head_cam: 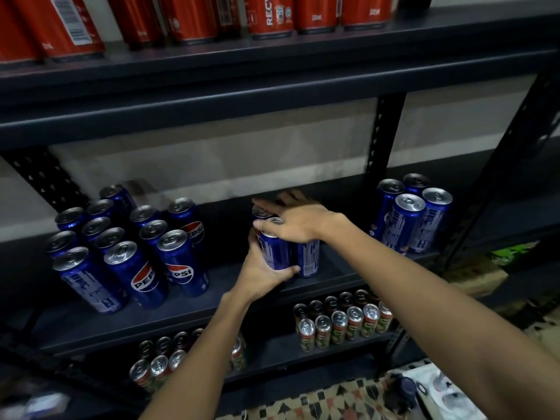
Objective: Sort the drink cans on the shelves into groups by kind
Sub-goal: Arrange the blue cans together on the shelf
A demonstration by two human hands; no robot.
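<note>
Both hands gather a small cluster of blue cans (277, 253) mid-shelf, left hand (260, 275) wrapping its grip around them, right hand (298, 221) lying spread across their tops; next, probably slide them to the big blue group (127, 247) without tipping.

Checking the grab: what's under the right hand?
The right hand lies over the tops of a small cluster of blue cans on the middle shelf; the left hand grips them from below. One silver top shows; the count behind is covered.
</note>
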